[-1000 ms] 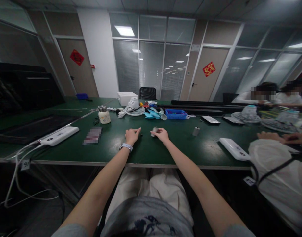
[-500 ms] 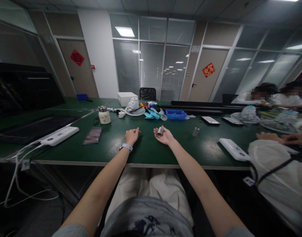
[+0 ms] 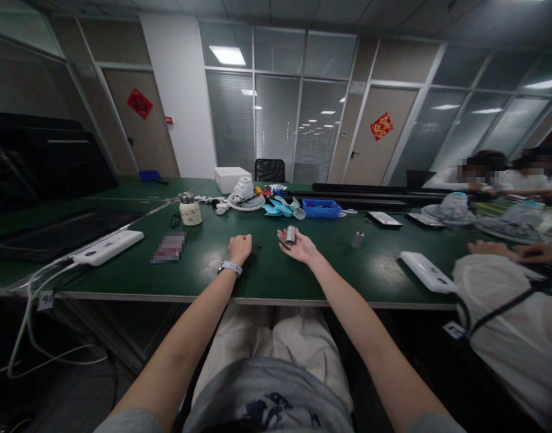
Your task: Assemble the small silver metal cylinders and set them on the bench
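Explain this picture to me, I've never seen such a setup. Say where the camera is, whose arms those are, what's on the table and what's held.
There is no machine here. A person wears one camera on the head, looking forward and down, so the two bare arms are that person's own. The left hand, with a wristwatch, rests as a closed fist on the green table. The right hand lies palm up and open, with a small metal cylinder on its fingers. A second metal cylinder stands to its right. Farther back are a cream flask, a white fan and a blue tray. Another person's hand shows at the right.
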Tool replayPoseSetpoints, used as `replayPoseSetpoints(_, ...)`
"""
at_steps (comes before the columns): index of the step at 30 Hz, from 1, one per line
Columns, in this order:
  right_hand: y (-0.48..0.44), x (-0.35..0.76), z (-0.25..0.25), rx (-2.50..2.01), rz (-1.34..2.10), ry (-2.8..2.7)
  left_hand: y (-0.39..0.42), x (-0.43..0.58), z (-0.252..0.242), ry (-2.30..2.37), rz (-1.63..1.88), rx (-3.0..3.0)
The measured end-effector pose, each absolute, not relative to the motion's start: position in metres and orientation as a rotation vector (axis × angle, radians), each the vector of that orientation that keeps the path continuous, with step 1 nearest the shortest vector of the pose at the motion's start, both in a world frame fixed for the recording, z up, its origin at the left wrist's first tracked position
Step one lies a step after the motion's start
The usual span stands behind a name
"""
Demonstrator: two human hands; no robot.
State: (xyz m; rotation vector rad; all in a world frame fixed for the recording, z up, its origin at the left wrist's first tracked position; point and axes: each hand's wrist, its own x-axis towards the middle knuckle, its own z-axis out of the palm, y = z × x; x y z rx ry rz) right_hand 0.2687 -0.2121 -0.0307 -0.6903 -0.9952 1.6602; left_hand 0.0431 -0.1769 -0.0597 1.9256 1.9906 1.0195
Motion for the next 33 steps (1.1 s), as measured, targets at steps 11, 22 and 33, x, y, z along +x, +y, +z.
replayPoseSetpoints(11,-0.211,0.27,-0.03,-0.816,1.677,-0.96,-0.179,0.044,-0.058,2.037,1.057,1.858)
replayPoseSetpoints(22,-0.22,0.268,-0.025,-0.647,1.737,-0.99,-0.182,0.044,-0.056,2.029,1.018,1.892)
replayPoseSetpoints(33,-0.202,0.265,-0.036,-0.795,1.529,-0.912,-0.185,0.046,-0.055,2.02,1.019,1.875)
